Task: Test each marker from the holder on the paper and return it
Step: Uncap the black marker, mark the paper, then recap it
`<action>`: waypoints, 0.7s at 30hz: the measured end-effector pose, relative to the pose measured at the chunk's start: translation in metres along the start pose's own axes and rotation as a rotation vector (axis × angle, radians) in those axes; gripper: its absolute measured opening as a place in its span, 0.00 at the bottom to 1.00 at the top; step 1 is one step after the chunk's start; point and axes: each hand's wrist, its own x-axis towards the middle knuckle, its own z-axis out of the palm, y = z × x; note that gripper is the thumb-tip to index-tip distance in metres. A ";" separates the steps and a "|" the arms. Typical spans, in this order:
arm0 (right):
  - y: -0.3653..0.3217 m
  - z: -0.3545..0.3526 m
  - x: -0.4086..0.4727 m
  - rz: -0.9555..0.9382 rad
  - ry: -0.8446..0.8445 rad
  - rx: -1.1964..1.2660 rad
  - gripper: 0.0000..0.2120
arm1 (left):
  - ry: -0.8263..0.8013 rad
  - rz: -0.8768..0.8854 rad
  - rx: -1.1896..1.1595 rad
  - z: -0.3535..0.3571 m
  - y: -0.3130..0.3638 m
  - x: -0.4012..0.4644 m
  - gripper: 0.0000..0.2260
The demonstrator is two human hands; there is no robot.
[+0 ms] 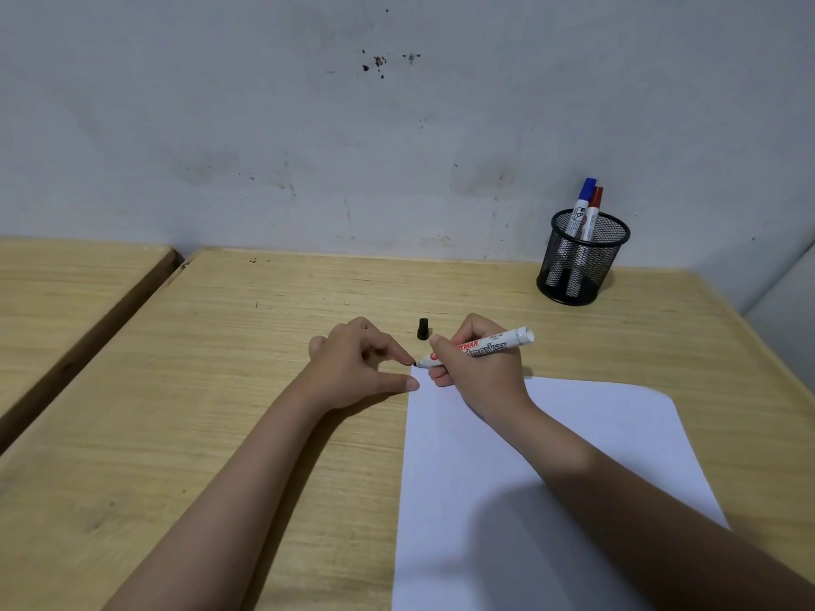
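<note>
Mesh holder (582,266) contains two capped markers; right hand (480,368) grips uncapped marker (480,346), left hand (357,368) loosely curled, empty.

Light wooden desk (247,390) against a scuffed, stained grey-white wall (308,125); second wooden desk (66,293) just beside it on the left, narrow gap between. Dim, even light.

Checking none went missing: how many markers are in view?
3: a blue-capped marker and a red-capped marker in the mesh holder; one uncapped marker in the right hand.
</note>
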 end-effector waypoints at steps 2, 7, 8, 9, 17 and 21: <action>0.000 0.000 0.000 -0.002 0.002 -0.007 0.17 | -0.005 -0.002 -0.001 0.000 0.000 0.000 0.12; -0.002 0.000 0.000 0.020 -0.001 -0.040 0.16 | -0.012 -0.004 0.010 0.000 -0.001 0.000 0.12; -0.002 0.000 0.000 0.031 -0.005 -0.040 0.16 | -0.013 -0.004 0.011 0.000 -0.001 0.000 0.11; -0.002 -0.001 0.000 0.042 -0.008 -0.038 0.16 | -0.013 -0.003 0.012 0.000 -0.001 0.000 0.11; -0.004 -0.002 -0.002 0.041 0.037 0.036 0.14 | -0.007 -0.002 0.015 0.001 -0.001 0.000 0.11; -0.006 -0.006 -0.002 -0.001 0.202 0.153 0.14 | -0.010 -0.002 0.017 0.001 -0.002 0.001 0.11</action>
